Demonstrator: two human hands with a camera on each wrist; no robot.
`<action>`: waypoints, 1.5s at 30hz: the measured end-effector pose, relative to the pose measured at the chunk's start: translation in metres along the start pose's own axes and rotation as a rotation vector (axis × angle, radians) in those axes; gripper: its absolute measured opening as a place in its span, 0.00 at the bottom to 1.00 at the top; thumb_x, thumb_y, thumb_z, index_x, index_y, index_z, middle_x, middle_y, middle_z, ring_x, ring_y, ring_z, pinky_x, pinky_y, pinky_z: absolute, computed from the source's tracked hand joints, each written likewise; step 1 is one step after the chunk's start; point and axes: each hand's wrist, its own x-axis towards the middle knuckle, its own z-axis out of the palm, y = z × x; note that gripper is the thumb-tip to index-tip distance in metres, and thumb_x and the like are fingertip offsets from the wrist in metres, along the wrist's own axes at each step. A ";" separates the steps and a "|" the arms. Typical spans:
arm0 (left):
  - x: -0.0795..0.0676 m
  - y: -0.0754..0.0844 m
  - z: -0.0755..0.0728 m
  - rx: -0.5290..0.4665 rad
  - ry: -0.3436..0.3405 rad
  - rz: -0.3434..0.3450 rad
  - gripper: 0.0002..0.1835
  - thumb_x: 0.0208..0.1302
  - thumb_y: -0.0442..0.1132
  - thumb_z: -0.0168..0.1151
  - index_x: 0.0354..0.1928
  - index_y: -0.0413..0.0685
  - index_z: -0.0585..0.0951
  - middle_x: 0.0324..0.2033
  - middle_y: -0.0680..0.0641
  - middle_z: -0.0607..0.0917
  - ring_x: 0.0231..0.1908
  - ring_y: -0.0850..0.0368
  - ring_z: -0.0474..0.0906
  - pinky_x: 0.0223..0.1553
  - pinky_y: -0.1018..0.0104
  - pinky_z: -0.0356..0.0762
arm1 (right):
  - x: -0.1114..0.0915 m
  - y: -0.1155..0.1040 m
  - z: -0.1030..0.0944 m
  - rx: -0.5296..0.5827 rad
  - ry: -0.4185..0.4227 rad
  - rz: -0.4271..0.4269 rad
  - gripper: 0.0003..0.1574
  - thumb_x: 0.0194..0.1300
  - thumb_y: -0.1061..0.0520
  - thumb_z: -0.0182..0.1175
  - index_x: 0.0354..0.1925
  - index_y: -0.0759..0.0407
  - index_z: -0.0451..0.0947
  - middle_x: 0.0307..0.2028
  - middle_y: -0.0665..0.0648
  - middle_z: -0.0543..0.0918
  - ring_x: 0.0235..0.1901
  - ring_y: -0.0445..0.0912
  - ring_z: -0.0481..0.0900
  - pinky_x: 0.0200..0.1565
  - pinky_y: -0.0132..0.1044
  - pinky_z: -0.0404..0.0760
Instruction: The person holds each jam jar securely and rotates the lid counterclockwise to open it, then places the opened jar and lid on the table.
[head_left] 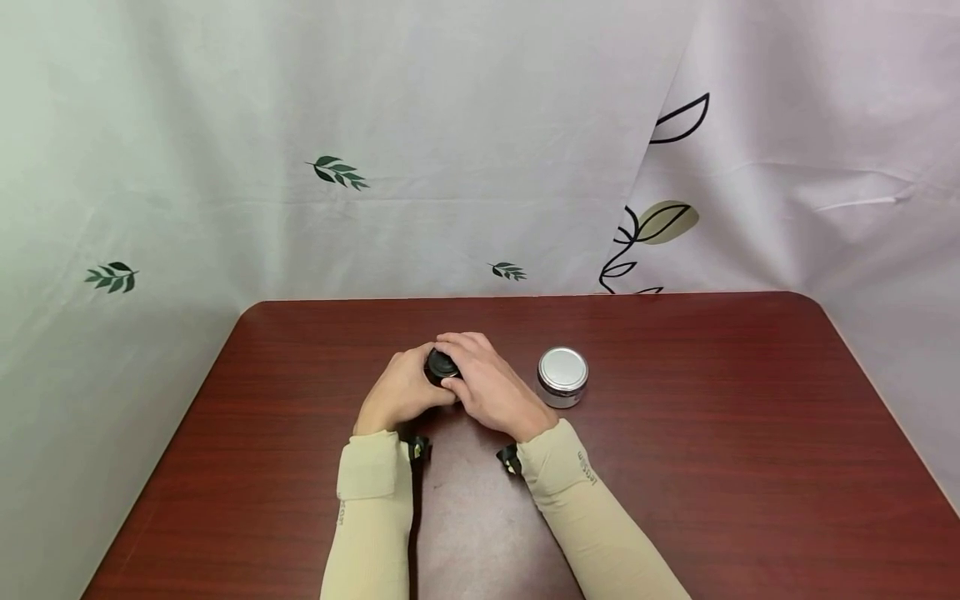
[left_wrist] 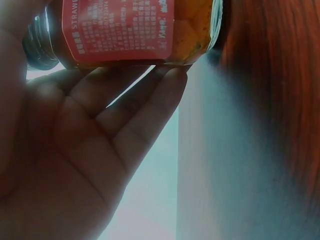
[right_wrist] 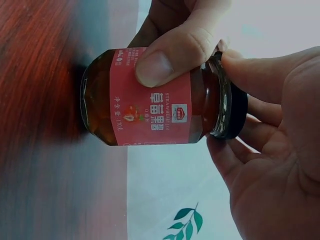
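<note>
Between my two hands a strawberry jam jar (right_wrist: 150, 110) with a pink label stands upright, its base right at the tabletop. My left hand (head_left: 405, 387) grips the jar's glass body, its thumb pressed on the label in the right wrist view. Around the black lid (head_left: 443, 365), the thumb and fingers of my right hand (head_left: 491, 385) are curled from the other side. The lid sits on the jar's neck, partly covered by the fingers. In the left wrist view the label's back (left_wrist: 120, 30) shows small white print.
A short round jar with a silver lid (head_left: 563, 371) stands just right of my right hand. Both are on a reddish-brown wooden table (head_left: 712, 433). A pale cloth (head_left: 450, 125) with leaf prints hangs behind the table's far edge and along its sides.
</note>
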 end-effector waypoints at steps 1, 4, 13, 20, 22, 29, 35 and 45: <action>0.000 0.000 0.000 0.002 0.003 0.001 0.27 0.44 0.41 0.76 0.50 0.45 0.81 0.37 0.50 0.86 0.33 0.58 0.80 0.39 0.61 0.77 | 0.000 0.000 0.000 -0.006 -0.002 0.001 0.27 0.70 0.62 0.61 0.65 0.69 0.71 0.67 0.62 0.72 0.68 0.55 0.65 0.69 0.41 0.62; -0.001 0.000 0.000 0.010 0.010 0.006 0.28 0.43 0.42 0.76 0.50 0.44 0.82 0.37 0.50 0.86 0.33 0.57 0.80 0.40 0.61 0.77 | 0.000 -0.001 0.001 -0.016 -0.002 0.001 0.28 0.69 0.62 0.61 0.65 0.69 0.71 0.66 0.62 0.72 0.68 0.54 0.65 0.69 0.41 0.62; -0.001 0.000 0.000 0.008 0.011 0.003 0.27 0.44 0.42 0.76 0.50 0.45 0.82 0.38 0.49 0.86 0.33 0.58 0.80 0.39 0.62 0.78 | 0.001 -0.003 0.002 -0.044 -0.014 -0.010 0.28 0.69 0.66 0.59 0.65 0.70 0.70 0.66 0.62 0.72 0.68 0.54 0.64 0.70 0.41 0.60; -0.001 -0.001 0.000 0.006 0.003 0.001 0.27 0.45 0.42 0.76 0.50 0.45 0.82 0.38 0.49 0.86 0.33 0.58 0.80 0.39 0.62 0.78 | 0.001 -0.003 0.003 -0.034 -0.013 -0.016 0.28 0.69 0.66 0.58 0.65 0.69 0.70 0.67 0.63 0.71 0.68 0.55 0.64 0.70 0.41 0.60; -0.001 -0.001 0.000 0.008 0.005 0.001 0.27 0.45 0.42 0.76 0.50 0.44 0.82 0.38 0.49 0.86 0.33 0.58 0.80 0.39 0.62 0.78 | 0.001 -0.003 0.003 -0.034 -0.017 -0.016 0.28 0.69 0.66 0.58 0.66 0.69 0.70 0.67 0.63 0.71 0.68 0.56 0.63 0.70 0.41 0.60; 0.000 -0.001 0.000 0.021 0.006 0.005 0.27 0.45 0.43 0.76 0.50 0.44 0.82 0.38 0.49 0.86 0.33 0.57 0.80 0.39 0.62 0.78 | 0.001 -0.003 0.004 -0.036 -0.024 -0.022 0.28 0.69 0.67 0.58 0.66 0.70 0.69 0.67 0.63 0.71 0.69 0.56 0.63 0.71 0.40 0.59; -0.001 -0.001 0.000 0.023 0.001 -0.004 0.28 0.45 0.43 0.76 0.51 0.44 0.81 0.39 0.49 0.86 0.33 0.57 0.80 0.39 0.62 0.78 | 0.001 -0.003 0.003 -0.040 -0.025 -0.029 0.28 0.69 0.67 0.58 0.66 0.70 0.69 0.67 0.63 0.70 0.68 0.56 0.63 0.71 0.41 0.59; 0.000 -0.001 0.000 0.023 0.005 0.002 0.26 0.44 0.42 0.76 0.49 0.44 0.82 0.36 0.50 0.86 0.32 0.58 0.79 0.37 0.62 0.78 | 0.001 -0.004 0.003 -0.043 -0.038 -0.035 0.28 0.69 0.68 0.56 0.66 0.71 0.68 0.68 0.64 0.69 0.69 0.56 0.62 0.71 0.41 0.58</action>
